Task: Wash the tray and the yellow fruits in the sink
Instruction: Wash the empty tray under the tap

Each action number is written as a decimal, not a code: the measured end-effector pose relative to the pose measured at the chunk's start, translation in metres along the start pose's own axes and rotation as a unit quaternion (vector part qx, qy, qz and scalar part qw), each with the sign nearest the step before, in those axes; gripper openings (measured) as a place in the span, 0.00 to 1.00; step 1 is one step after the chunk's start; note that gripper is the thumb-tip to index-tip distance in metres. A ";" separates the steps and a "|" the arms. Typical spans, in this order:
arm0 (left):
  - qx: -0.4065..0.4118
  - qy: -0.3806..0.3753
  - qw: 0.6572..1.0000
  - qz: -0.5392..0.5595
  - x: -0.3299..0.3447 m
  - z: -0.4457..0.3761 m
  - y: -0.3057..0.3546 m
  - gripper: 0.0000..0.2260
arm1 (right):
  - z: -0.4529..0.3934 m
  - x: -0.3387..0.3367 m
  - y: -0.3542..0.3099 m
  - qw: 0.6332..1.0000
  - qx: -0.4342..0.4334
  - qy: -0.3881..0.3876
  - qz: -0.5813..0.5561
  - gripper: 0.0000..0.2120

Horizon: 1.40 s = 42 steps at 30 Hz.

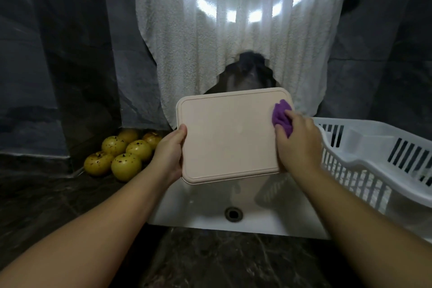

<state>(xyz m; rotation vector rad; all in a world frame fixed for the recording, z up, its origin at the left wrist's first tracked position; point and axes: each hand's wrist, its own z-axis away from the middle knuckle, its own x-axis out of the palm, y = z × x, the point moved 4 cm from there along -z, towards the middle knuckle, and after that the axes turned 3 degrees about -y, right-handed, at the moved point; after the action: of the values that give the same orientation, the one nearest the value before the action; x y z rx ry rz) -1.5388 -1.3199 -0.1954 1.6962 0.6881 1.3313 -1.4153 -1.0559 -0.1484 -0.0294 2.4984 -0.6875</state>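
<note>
Two grips | left hand (pixel 170 153) clasps tray (pixel 230 135) (edge) | right hand (pixel 299 141) pinches cloth (pixel 281 116)

Dim scene — a ring of white glare on the towel (pixel 233 30); edges bend, dark counter (pixel 46 194) soft.

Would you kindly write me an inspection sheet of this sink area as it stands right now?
Surface: dark marbled counter around a white sink; drain open, no water seen.
Job's things: pink tray held tilted above the sink; six spotted yellow fruits clustered on the counter to its left, not in the sink.
Clutter: white slotted basket at the right.
Grips: left hand holds the tray's left edge; right hand presses a purple cloth to its upper right corner.
Cables: nothing seen.
Surroundings: white towel hanging behind; dark stone walls.
</note>
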 end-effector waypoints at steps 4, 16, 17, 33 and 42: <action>0.005 -0.001 0.999 -0.036 0.012 0.000 -0.004 0.15 | 0.050 0.027 -0.054 0.977 -0.189 -0.098 -0.015 0.20; 0.021 0.054 0.998 -0.040 -0.027 0.001 0.013 0.13 | 0.001 -0.009 0.024 0.992 0.029 -0.042 -0.118 0.24; 0.025 0.058 0.997 -0.039 -0.027 0.000 0.015 0.13 | 0.009 -0.006 0.025 0.990 0.021 -0.064 -0.122 0.24; 0.039 0.054 0.997 -0.047 -0.036 0.002 0.011 0.13 | -0.018 -0.003 0.027 0.960 0.109 -0.059 -0.250 0.25; 0.098 0.011 0.988 -0.117 -0.043 0.003 0.027 0.10 | 0.000 0.006 0.042 0.946 0.131 -0.093 -0.281 0.25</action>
<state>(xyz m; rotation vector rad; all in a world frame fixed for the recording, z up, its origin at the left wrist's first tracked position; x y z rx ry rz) -1.5505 -1.3688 -0.1933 1.6944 1.0282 1.1487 -1.4158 -1.0201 -0.1719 -0.6978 2.1960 -1.1807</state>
